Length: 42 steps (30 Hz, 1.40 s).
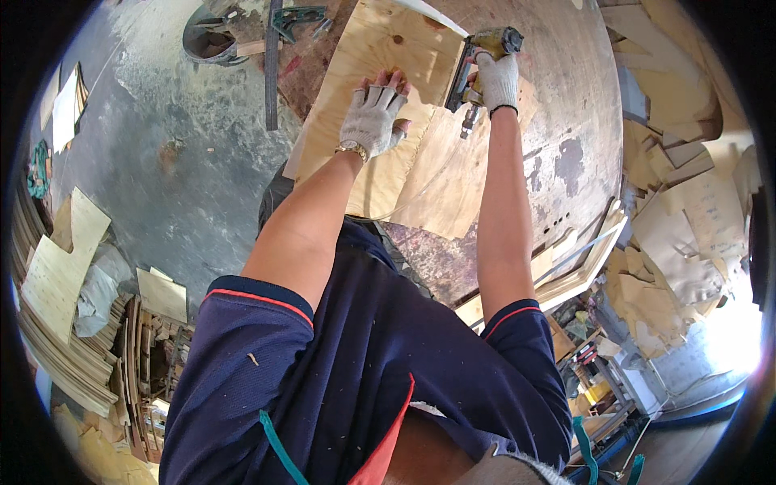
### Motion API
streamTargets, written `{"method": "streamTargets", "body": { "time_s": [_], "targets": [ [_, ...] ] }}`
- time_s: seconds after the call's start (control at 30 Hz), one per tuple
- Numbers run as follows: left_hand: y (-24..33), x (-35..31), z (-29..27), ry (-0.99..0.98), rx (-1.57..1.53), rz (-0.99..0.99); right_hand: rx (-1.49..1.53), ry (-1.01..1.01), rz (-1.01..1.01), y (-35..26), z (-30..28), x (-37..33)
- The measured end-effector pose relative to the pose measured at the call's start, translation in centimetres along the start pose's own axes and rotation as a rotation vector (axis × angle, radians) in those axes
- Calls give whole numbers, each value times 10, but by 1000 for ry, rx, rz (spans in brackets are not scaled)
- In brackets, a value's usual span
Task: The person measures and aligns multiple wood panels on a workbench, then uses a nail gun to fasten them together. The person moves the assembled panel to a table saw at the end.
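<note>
A pneumatic nail gun (491, 42), yellow and black with a hose fitting at its lower end, is gripped in my right hand (497, 81). Its long dark magazine lies along the right edge of a plywood panel (386, 58). My left hand (377, 117), fingers spread, rests flat on this panel. Both hands wear pale knitted gloves that leave fingertips bare; a watch (352, 148) circles my left wrist. Another thin plywood sheet (440, 182) lies beside and partly beneath the panel. Whether the gun's nose touches the wood I cannot tell.
On the worktable (566, 105), a green clamp (296, 19) lies at the back beside a dark metal bar (272, 73). A round bucket (212, 39) stands at the far left. Stacked boards (69, 356) fill the lower left; plywood offcuts (679, 218) pile up at the right.
</note>
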State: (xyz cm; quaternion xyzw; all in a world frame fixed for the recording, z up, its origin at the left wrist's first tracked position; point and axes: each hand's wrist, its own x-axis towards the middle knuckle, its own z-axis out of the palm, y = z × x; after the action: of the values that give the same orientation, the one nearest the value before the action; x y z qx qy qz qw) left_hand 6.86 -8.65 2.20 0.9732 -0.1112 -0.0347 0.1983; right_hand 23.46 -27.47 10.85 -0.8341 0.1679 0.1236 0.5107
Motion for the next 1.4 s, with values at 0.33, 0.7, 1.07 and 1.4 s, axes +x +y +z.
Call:
{"method": "streamTargets", "body": {
  "time_s": [0.33,0.7,1.07,1.4],
  "targets": [
    [0,0,0,2,4,-4,-111,-41,26,-6,-3,-10],
    [-1,0,2,30,-28,-10,-127,-66,67,10,-4,-47],
    [0,2,-1,-12,14,-12,-161,-70,121,16,-1,-77],
    [1,2,2,-18,45,-18,-199,-21,109,44,2,-104]
  ]
}}
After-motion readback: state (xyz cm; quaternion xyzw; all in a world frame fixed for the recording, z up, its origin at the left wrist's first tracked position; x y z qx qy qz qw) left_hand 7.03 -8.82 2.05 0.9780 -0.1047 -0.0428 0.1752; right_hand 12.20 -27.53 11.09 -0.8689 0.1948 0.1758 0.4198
